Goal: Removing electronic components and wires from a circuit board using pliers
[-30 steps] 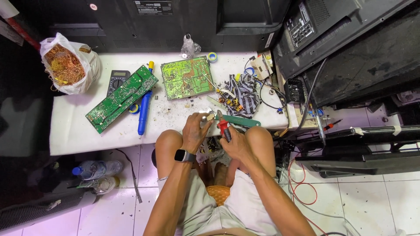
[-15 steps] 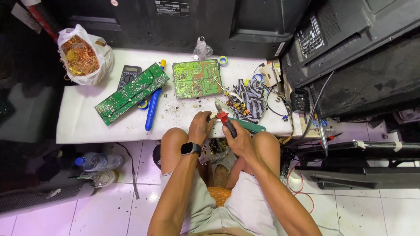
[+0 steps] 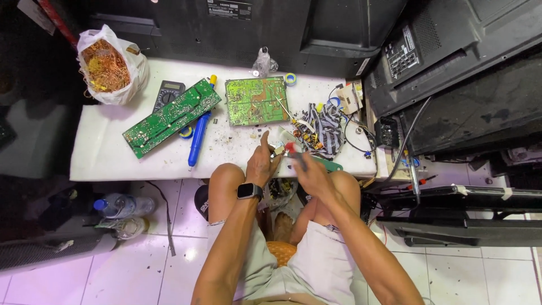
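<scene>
The left hand (image 3: 261, 164) pinches a small part (image 3: 276, 150) at the white worktop's (image 3: 101, 158) near edge; the right hand's (image 3: 307, 172) fingers grip a red-tipped tool (image 3: 291, 148) beside it. Working the part seems underway; steadiness matters next.

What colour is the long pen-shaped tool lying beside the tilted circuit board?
The pen-shaped tool is blue with a yellow end, clearest in the head view.

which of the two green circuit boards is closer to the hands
The squarish green circuit board, lying straight just above the left hand; the long narrow board lies slanted farther left.
</scene>
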